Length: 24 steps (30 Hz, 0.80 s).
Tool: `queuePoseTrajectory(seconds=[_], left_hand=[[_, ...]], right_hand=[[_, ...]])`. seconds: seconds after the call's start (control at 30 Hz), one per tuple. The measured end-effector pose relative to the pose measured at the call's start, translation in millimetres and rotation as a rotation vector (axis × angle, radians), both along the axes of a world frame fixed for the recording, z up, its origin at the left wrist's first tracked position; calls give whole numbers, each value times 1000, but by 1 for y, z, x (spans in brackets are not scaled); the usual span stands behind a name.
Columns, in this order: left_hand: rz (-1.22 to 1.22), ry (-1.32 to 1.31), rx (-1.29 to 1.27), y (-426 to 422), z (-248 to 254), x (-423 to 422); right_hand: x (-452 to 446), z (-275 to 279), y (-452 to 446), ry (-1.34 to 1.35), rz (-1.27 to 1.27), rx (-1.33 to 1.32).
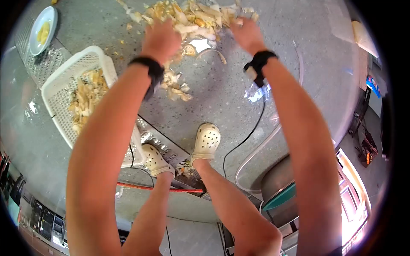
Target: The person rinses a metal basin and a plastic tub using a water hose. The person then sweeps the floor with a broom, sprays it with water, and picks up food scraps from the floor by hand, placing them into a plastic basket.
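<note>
A heap of pale yellow peelings [196,19] lies on the wet grey floor at the top of the head view. My left hand [162,40] is at the heap's left side, its fingers curled and partly hidden against the peelings. At the right end of the heap is my right hand [247,33], fingers bent inward; whether it holds any peelings cannot be made out. Smaller scraps [175,87] trail down from the heap below my left hand. Both wrists wear black bands.
A white perforated basket [51,83] with peelings inside is at the left, partly behind my left forearm. Above it sits a white plate [35,42] with yellow pieces. Metal drain grating [160,143] runs near my feet. A hose [256,151] and black cable [245,141] cross the right side.
</note>
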<state>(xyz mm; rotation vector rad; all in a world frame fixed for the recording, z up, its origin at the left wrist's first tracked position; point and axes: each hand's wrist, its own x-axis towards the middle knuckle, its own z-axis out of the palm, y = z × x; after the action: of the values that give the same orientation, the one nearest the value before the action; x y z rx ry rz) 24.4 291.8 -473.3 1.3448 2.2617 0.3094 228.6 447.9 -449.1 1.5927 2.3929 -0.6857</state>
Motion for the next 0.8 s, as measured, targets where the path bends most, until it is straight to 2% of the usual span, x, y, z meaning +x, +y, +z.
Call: queuePoseTrajectory(seconds=[0.1,0.13,0.2,0.23,0.27,0.3,0.33,0.37,0.4,0.43,0.5,0.53,0.57,0.63,0.7,0.8], left_hand=[[37,152,-77,42,-28,-9],[0,204,-110,55,-28,-14],[-246,305,-172,66,-29,-23],[-466,346,-194,69,-37,-32],[-684,383,-211,72,-43,-39],[-109,-165,-333,72,11,-17],[-286,55,-184,63,-13,-23],[-463,274,-24,53,-56,-33],[-635,490,141,45,-78,-40],[-455,153,-233,42,-55,-31],[-681,310,-431,15,-11,-11],[-795,390,-523,9,-2,-8],[-802,393,-530,-6,-9,-8],[-352,255,-392,-55,-65,-5],[262,-61,-327,-67,-19,20],[357,-194,-258,-86,-16,33]], right_hand=[[14,-47,49,74,32,116],[13,-46,56,35,284,242],[8,-45,60,-43,781,463],[-5,-62,70,-282,635,261],[-13,-78,85,-234,779,51],[-22,-66,63,-120,570,56],[-40,-44,33,-5,361,65],[-52,-34,16,-29,349,33],[-62,-25,1,-54,342,1],[-67,-19,-11,-79,339,-35],[-64,-6,-35,-34,425,-124],[-63,-7,-43,-12,465,-162],[-64,-14,-56,-21,403,-227],[-49,-52,-87,-81,496,-36],[-45,-57,-114,-62,441,-93],[-45,-56,-149,79,276,-238]])
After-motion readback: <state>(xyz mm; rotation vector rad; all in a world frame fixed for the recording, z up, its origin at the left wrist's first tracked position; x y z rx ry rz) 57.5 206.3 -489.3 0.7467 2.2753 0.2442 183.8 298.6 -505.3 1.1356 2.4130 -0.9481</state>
